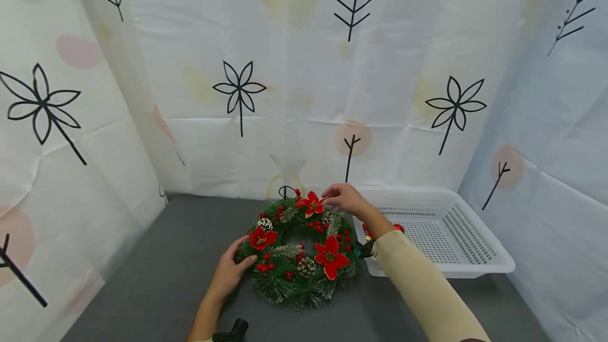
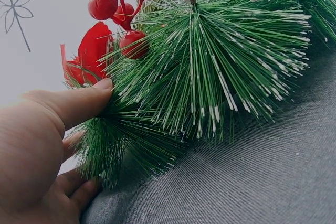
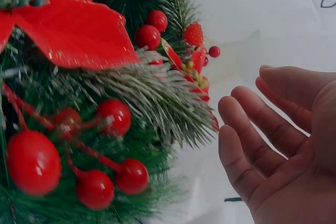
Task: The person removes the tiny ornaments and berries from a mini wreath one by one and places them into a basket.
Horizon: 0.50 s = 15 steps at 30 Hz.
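A green Christmas wreath (image 1: 304, 288) lies on the grey table, trimmed with red poinsettias (image 1: 331, 258), red berries and pinecones (image 1: 306, 266). My left hand (image 1: 227, 274) grips its left edge. In the left wrist view the thumb (image 2: 84, 103) presses on the frosted needles (image 2: 210, 66), with the other fingers around the outer side, partly hidden. At the wreath's upper right, my right hand (image 1: 345, 198) hovers beside the top poinsettia (image 1: 313, 204). The right wrist view shows its fingers (image 3: 262, 140) loosely bent, with nothing in them and a gap to the sprigs.
A white perforated plastic basket (image 1: 504, 264) stands right of the wreath, under my right forearm. Inside its left end are a red ball (image 1: 399, 227) and small red and gold pieces. Behind the grey table (image 1: 157, 273) hangs a patterned white cloth (image 1: 294, 67), which also borders both sides.
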Motion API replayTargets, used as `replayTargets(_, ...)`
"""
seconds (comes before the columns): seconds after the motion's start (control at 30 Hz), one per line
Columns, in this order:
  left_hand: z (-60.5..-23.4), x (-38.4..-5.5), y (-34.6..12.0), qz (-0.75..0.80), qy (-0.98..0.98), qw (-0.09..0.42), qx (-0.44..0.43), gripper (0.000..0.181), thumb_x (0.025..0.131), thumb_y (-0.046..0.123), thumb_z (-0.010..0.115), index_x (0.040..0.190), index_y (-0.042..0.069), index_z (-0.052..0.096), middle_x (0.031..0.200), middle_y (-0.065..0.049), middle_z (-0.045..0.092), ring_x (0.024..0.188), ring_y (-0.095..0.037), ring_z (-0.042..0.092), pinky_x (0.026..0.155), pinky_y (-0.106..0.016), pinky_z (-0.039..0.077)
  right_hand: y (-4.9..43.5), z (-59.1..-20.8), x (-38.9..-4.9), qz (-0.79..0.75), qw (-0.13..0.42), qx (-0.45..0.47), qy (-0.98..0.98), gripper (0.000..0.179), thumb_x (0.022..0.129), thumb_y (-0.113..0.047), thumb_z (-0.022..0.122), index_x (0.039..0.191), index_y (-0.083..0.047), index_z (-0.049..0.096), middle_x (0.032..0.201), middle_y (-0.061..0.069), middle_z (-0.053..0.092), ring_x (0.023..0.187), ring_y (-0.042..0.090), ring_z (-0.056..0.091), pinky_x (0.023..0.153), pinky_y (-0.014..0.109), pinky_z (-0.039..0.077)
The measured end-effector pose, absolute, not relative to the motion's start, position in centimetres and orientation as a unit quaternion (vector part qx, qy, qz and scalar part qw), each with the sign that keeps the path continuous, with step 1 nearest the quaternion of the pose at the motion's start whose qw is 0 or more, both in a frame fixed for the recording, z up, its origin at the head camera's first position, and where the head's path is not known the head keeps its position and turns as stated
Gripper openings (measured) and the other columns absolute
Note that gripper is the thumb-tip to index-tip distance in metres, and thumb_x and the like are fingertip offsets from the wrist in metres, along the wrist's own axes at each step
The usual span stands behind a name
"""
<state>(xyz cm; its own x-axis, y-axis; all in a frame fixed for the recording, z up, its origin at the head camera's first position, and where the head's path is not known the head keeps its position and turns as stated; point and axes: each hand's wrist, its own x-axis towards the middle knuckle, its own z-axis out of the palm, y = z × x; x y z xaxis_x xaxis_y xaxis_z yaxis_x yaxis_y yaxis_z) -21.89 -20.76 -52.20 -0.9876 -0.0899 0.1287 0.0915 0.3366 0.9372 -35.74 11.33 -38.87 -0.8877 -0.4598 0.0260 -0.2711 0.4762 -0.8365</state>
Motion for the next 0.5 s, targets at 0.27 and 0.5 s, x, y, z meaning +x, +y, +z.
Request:
replayTargets(0.27, -52.3, -22.0, -20.7, -0.575, -0.814, 0.085, -0.007, 0.062, 0.090, 0.026, 0.072, 0.144, 0.010, 0.046, 0.149, -0.023, 0.037, 0.136, -0.045, 0.031, 0.103, -0.063, 0.028, 10.0, -39.1, -35.5, -0.468, 0.102, -0.238, 0.845, 0.024, 0.098, -0.007, 0.058, 0.117, 0.008, 0.062, 0.107, 0.018, 0.066, 0.098, 0.043, 0.061, 0.077, 0.051, 0.051)
replayTargets(0.5, -52.4, -22.0, -20.7, -0.575, -0.814, 0.084, -0.007, 0.063, 0.091, 0.023, 0.071, 0.145, 0.008, 0.044, 0.150, -0.025, 0.035, 0.136, -0.046, 0.030, 0.104, -0.063, 0.027, 8.5, -39.8, -35.9, -0.476, 0.097, -0.230, 0.843, 0.022, 0.096, -0.006, 0.061, 0.113, 0.007, 0.064, 0.104, 0.016, 0.067, 0.095, 0.040, 0.063, 0.078, 0.049, 0.053)
